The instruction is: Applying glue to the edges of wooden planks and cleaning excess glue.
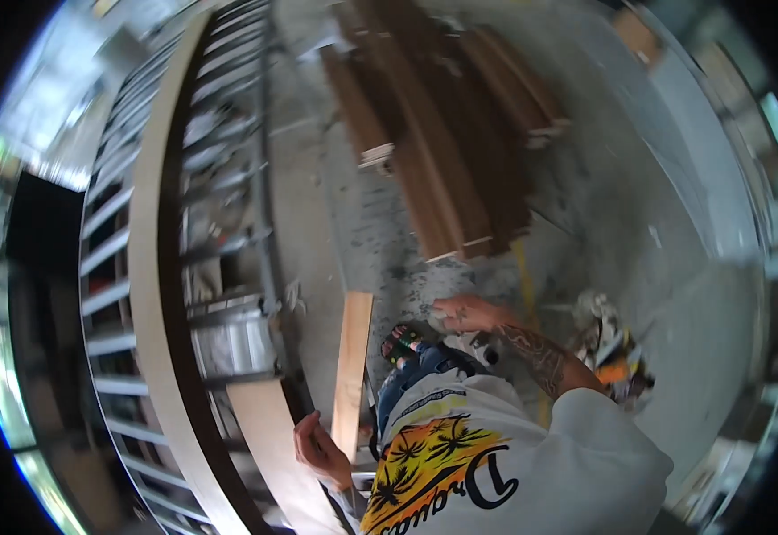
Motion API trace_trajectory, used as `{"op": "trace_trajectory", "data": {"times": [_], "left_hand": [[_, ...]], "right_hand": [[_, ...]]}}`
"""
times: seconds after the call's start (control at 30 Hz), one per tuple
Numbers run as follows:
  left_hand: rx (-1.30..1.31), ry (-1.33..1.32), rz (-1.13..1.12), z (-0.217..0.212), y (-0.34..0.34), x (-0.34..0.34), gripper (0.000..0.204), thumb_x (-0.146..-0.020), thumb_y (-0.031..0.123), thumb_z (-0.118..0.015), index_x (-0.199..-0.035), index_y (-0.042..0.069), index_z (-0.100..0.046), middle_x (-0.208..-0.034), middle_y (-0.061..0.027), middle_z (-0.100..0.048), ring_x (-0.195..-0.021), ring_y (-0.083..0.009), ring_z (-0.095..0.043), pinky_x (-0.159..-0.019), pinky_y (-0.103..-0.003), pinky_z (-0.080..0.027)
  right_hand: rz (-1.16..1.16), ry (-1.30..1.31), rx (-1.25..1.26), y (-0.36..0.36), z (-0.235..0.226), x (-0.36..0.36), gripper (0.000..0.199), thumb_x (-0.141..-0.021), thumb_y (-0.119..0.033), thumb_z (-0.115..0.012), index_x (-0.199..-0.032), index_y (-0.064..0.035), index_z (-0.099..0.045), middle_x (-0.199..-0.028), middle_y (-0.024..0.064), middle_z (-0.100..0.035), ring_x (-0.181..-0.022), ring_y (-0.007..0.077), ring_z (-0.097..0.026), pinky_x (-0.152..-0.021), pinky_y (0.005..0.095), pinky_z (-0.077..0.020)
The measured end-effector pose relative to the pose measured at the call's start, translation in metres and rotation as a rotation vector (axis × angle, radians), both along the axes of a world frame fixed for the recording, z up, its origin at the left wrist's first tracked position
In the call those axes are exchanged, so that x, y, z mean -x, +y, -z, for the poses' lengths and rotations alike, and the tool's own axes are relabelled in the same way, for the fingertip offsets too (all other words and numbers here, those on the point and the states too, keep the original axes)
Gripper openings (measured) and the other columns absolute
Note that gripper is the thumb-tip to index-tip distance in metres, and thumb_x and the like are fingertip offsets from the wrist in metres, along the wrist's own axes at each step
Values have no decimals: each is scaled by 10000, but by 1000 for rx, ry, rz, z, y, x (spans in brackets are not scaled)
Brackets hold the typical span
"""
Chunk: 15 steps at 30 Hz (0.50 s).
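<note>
My left hand (322, 453) is beside the dark edge of a pale wide board (277, 446) at the lower left. Its fingers are loosely bent and apart, with nothing visible in them. My right hand (467, 314) is out in front of my body over the concrete floor, its tattooed forearm reaching in from the right. Motion blur hides how its fingers lie and whether they hold anything. Between my hands, a narrow light wooden plank (351, 366) stands out beyond my left hand.
A long metal roller-like rack (121, 290) runs along the left, with a long pale board (150, 241) lying along it. Brown boards (442, 152) are stacked on the floor ahead. A heap of mixed scraps (616, 357) lies at the right, near a yellow floor line (524, 276).
</note>
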<state>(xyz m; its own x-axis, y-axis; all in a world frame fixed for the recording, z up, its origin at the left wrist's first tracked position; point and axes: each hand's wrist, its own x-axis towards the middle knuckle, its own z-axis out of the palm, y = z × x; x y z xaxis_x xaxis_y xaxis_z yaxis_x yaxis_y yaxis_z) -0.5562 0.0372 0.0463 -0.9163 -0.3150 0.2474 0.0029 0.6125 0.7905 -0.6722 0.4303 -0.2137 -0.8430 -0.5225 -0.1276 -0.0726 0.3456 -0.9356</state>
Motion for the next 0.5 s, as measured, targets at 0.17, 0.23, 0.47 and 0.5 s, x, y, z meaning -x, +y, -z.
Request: {"op": "trace_trajectory", "data": {"times": [0.17, 0.23, 0.47, 0.5], "left_hand": [[28, -104, 519, 1, 37, 92, 209, -925, 20, -576, -1124, -7, -636, -1038, -190, -682, -949, -381, -675, -840, -435, -527], [-39, -89, 726, -4, 82, 123, 227, -922, 27, -595, -1143, -10, -632, -1065, -191, -680, -970, -371, -677, -847, -430, -535], [61, -159, 1223, -3, 212, 153, 279, -910, 4, -630, -1189, 6, -619, -1126, -190, -668, -1026, -392, -658, -870, -431, -520], [67, -196, 1289, 9, 227, 155, 284, -921, 35, -642, -1203, 13, -616, -1136, -191, -664, -1041, -396, -651, -887, -433, -519]], "right_hand": [[567, -646, -212, 47, -123, -126, 533, -991, -364, -589, -1445, -94, -524, -1373, 173, -589, -1177, 281, -630, -983, 390, -507], [897, -469, -307, 85, -9, -233, 545, -1001, -353, -588, -1475, -102, -494, -1357, 178, -597, -1121, 266, -656, -950, 376, -519], [1290, -79, -401, 91, -74, -203, 393, -974, -230, -638, -1331, -100, -537, -1100, 183, -703, -958, 365, -702, -796, 430, -537], [1279, -3, -292, 97, -90, -184, 407, -961, -206, -641, -1336, -106, -517, -1082, 192, -698, -943, 397, -691, -775, 430, -541]]}}
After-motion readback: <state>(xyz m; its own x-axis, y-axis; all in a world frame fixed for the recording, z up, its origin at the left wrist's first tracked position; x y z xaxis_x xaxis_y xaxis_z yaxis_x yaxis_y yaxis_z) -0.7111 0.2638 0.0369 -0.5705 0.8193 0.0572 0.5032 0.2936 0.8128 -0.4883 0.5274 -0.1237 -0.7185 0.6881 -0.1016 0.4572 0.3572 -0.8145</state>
